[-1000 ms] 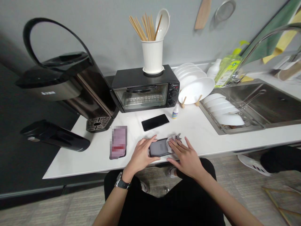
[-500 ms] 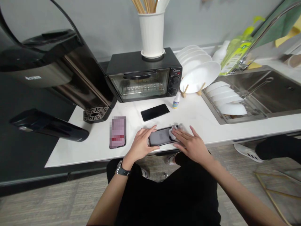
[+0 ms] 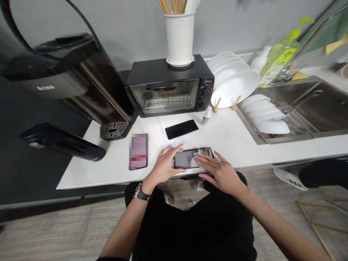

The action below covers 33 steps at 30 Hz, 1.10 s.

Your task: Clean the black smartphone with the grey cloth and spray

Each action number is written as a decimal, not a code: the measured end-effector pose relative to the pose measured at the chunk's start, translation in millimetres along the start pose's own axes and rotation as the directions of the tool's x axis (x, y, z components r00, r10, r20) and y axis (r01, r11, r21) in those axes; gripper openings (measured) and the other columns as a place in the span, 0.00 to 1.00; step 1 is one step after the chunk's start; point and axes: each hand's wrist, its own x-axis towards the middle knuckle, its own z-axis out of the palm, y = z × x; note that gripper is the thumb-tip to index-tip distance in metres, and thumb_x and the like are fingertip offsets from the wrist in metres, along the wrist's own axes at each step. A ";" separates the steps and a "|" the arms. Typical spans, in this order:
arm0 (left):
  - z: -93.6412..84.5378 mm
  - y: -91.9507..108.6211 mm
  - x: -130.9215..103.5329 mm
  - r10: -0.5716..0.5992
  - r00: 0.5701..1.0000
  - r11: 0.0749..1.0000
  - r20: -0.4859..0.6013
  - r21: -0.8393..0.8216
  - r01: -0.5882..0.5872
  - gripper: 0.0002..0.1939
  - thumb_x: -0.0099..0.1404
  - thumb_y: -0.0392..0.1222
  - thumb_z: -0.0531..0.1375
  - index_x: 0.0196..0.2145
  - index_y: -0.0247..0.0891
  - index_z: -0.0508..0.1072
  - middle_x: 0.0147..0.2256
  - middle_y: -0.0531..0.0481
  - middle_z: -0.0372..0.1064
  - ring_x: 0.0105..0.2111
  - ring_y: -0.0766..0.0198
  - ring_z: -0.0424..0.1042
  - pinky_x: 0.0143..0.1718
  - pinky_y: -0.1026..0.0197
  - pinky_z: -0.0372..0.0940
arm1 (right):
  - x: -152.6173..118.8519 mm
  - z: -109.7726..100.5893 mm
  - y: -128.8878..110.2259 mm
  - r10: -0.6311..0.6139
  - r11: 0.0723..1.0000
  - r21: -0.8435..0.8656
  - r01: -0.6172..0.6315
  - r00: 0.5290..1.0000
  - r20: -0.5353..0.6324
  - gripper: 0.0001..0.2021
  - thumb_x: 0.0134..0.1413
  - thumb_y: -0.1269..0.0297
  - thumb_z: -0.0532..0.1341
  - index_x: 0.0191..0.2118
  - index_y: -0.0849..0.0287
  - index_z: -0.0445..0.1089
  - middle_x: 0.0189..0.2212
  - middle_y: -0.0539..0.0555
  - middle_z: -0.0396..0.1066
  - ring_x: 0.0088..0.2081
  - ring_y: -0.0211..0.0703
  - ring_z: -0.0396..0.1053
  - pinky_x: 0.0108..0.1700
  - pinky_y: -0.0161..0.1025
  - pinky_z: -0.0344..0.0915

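Near the front edge of the white counter [image 3: 231,145] lies a smartphone [image 3: 185,159] with a dark rim and greyish screen. My left hand [image 3: 164,165] grips its left end between thumb and fingers. Under the fingertips of my right hand [image 3: 221,172] a crumpled white tissue [image 3: 196,158] is pressed on the right part of the screen. Just behind lies a second phone [image 3: 181,129], its screen black. Left of my hands is a third phone [image 3: 139,151] with a pinkish, blurred-out display. A small white spray bottle [image 3: 206,116] stands by the toaster oven.
A black toaster oven [image 3: 171,96] carries a white pot [image 3: 179,40] of chopsticks. To the left are a dark drinks machine [image 3: 89,83] and a black bottle-like object [image 3: 62,143]. White plates [image 3: 235,88] and a sink [image 3: 320,101] with bowls [image 3: 272,125] stand right. Another person's shoe [image 3: 290,178] shows below.
My right hand has slid the tissue left along the phone, baring its right end. My left hand keeps its hold. The view has shifted slightly.
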 end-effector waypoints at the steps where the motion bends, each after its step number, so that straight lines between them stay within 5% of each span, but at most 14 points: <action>1: 0.6 0.5 0.5 0.001 1.000 1.000 -0.004 -0.004 -0.001 0.55 0.56 0.51 0.75 0.73 0.51 0.51 0.63 0.49 0.69 0.57 0.49 0.65 0.63 0.47 0.57 | -5.2 -4.4 9.0 0.022 0.999 -0.044 -0.022 1.000 -0.009 0.27 0.73 0.56 0.56 0.72 0.53 0.57 0.67 0.57 0.65 0.67 0.53 0.65 0.72 0.62 0.51; 3: 2.0 1.9 1.4 0.002 1.000 1.000 -0.015 -0.008 -0.002 0.56 0.56 0.50 0.76 0.73 0.51 0.51 0.63 0.50 0.69 0.58 0.49 0.65 0.63 0.48 0.57 | -4.6 -4.1 12.8 0.062 0.993 -0.095 -0.065 0.998 -0.032 0.29 0.72 0.53 0.57 0.73 0.56 0.56 0.68 0.59 0.64 0.67 0.56 0.64 0.72 0.64 0.49; 6: 3.0 2.9 1.2 0.004 1.000 1.000 -0.022 -0.011 -0.004 0.55 0.57 0.51 0.75 0.73 0.50 0.51 0.63 0.50 0.70 0.57 0.49 0.65 0.63 0.48 0.57 | 21.0 17.4 -14.7 0.064 0.996 -0.060 -0.067 0.996 -0.065 0.34 0.69 0.46 0.58 0.71 0.64 0.60 0.67 0.65 0.64 0.68 0.62 0.62 0.71 0.64 0.54; 11: 0.0 -2.5 -3.1 0.009 1.000 1.000 -0.013 -0.028 -0.009 0.50 0.62 0.49 0.71 0.74 0.48 0.51 0.63 0.48 0.69 0.57 0.50 0.66 0.62 0.50 0.59 | 58.9 43.9 -59.7 -0.100 0.990 0.098 0.105 0.994 -0.054 0.36 0.68 0.41 0.56 0.67 0.70 0.65 0.65 0.68 0.67 0.67 0.59 0.64 0.71 0.60 0.56; 14: -1.9 -4.4 -4.2 0.001 1.000 1.000 -0.009 -0.022 -0.002 0.53 0.59 0.53 0.73 0.74 0.49 0.51 0.64 0.48 0.69 0.57 0.49 0.65 0.63 0.48 0.58 | 41.4 25.0 -37.3 -0.154 0.982 0.106 0.154 0.988 -0.006 0.30 0.71 0.46 0.56 0.68 0.63 0.64 0.66 0.62 0.66 0.67 0.54 0.64 0.71 0.59 0.57; 20: 1.4 1.6 0.9 -0.003 1.000 1.000 -0.006 -0.013 0.003 0.57 0.56 0.51 0.75 0.74 0.52 0.49 0.64 0.49 0.69 0.58 0.49 0.65 0.63 0.47 0.57 | -10.3 -12.7 28.1 -0.064 0.995 -0.072 0.066 0.997 0.033 0.26 0.73 0.55 0.56 0.70 0.57 0.60 0.68 0.58 0.64 0.66 0.53 0.67 0.71 0.60 0.55; 23: 3.6 3.9 2.4 0.008 1.000 1.000 -0.006 -0.004 -0.008 0.57 0.57 0.51 0.75 0.74 0.52 0.48 0.64 0.49 0.68 0.58 0.48 0.65 0.63 0.46 0.57 | 5.4 7.0 11.0 -0.032 0.994 -0.100 0.031 0.999 -0.008 0.32 0.71 0.51 0.57 0.72 0.65 0.57 0.69 0.64 0.60 0.69 0.58 0.61 0.70 0.60 0.57; 29: -0.1 1.7 -3.0 0.001 1.000 1.000 -0.011 -0.007 -0.001 0.52 0.62 0.43 0.71 0.75 0.50 0.47 0.64 0.50 0.69 0.57 0.51 0.66 0.62 0.50 0.59 | 55.4 52.1 -63.6 -0.060 0.996 0.064 0.064 0.996 -0.068 0.37 0.69 0.42 0.56 0.66 0.73 0.65 0.65 0.71 0.66 0.67 0.61 0.64 0.69 0.58 0.60; 33: -2.6 0.6 -4.4 -0.015 1.000 1.000 0.006 0.002 0.015 0.55 0.59 0.49 0.74 0.74 0.51 0.48 0.64 0.50 0.69 0.57 0.49 0.65 0.63 0.47 0.58 | 30.1 30.0 -43.6 -0.110 0.991 0.078 0.112 0.994 -0.022 0.30 0.72 0.49 0.55 0.70 0.64 0.60 0.68 0.63 0.63 0.69 0.54 0.62 0.69 0.58 0.59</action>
